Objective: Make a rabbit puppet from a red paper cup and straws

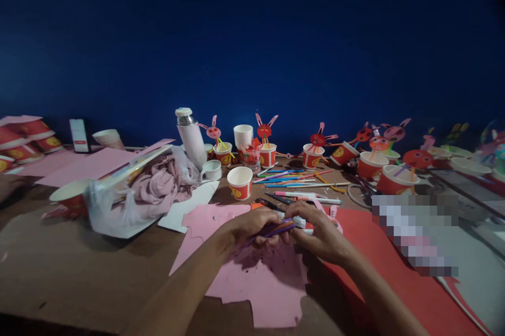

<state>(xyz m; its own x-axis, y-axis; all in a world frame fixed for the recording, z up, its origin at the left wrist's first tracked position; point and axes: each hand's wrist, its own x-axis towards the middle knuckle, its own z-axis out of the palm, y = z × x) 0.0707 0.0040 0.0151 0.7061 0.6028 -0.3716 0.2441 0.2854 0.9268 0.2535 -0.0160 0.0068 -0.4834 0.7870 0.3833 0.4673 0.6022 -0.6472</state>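
My left hand [256,225] is closed around a small bundle of thin purple and orange strips [281,228]; whether they are paper or straws I cannot tell. At the bundle's right end, the bent fingers of my right hand [317,231] pinch its tip. Both hands hover over a cut sheet of pink paper [272,299], which bears dark marks. Just beyond the fingers lie dark-handled scissors [272,203] and several markers [307,197]. To the right a large red sheet [371,273] lies partly under my right forearm.
Coloured sticks [292,178] lie behind my hands, near an upright paper cup [240,183]. Red cups with rabbit-like paper figures [267,153] line the back. A thermos [192,139], a white mug [212,170] and a plastic bag with cloth [158,183] stand to the left.
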